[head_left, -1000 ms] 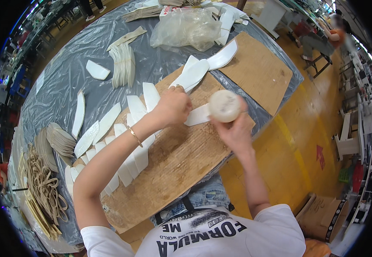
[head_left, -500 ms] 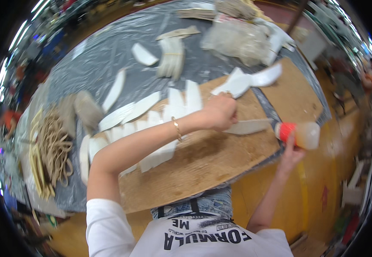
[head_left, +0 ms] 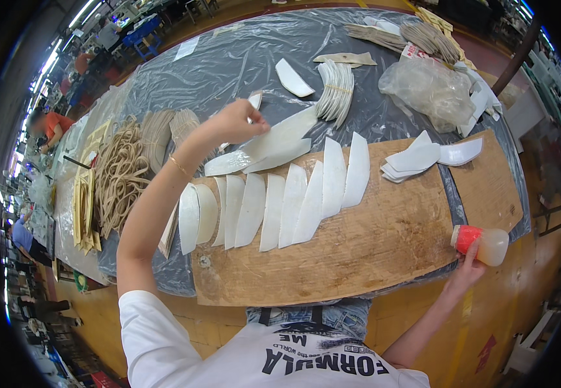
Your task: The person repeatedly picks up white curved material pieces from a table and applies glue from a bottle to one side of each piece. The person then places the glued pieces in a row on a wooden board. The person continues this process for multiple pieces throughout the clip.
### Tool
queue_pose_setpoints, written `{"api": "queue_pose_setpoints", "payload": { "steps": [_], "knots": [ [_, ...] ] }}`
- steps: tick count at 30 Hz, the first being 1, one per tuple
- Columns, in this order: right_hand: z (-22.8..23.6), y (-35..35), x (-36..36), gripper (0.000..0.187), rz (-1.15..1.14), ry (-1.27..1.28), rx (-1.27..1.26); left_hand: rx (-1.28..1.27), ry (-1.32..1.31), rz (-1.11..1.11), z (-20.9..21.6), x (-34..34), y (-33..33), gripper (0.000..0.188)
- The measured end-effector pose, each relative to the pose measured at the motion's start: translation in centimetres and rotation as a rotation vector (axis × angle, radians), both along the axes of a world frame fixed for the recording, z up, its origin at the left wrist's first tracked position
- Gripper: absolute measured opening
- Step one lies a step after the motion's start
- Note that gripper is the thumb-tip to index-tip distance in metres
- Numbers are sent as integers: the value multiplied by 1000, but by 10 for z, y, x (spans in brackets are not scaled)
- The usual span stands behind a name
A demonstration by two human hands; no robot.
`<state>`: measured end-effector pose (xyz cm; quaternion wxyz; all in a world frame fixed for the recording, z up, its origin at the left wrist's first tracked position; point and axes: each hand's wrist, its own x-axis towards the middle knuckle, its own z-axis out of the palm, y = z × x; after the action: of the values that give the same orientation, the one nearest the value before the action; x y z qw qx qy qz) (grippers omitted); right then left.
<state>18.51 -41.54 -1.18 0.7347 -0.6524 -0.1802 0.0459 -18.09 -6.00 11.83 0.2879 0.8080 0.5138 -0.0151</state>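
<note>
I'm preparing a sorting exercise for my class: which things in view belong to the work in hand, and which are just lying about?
Likely in use:
red-banded bottle, held in the right hand
long white pieces, nearest the left hand
row of curved white pieces
cardboard sheet beneath that row

Probably just lying about:
crumpled plastic bag
heap of tan cords

Head-worn fisheye view, looking down (edges bent), table (head_left: 228, 74) close below

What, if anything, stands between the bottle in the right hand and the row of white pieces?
Nothing visible: between the bottle, held in the right hand, and the row of pieces lies only bare cardboard. The overlapping white pieces lie farther up the picture.
</note>
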Motion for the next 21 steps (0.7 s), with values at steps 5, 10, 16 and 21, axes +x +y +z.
{"api": "queue_pose_setpoints", "payload": {
  "steps": [5,10,16,21],
  "knots": [
    [-7,-2,3,41,52,16,-38,68,-85,-34,-22,-5,-11,35],
    [-18,-16,18,44,25,76,-18,6,-125,77,10,-43,-19,36],
    [-5,-12,20,44,62,177,72,209,-222,422,35,-163,-66,35],
    [7,8,13,44,98,208,110,301,-260,671,23,-234,-142,32]
  ]
}}
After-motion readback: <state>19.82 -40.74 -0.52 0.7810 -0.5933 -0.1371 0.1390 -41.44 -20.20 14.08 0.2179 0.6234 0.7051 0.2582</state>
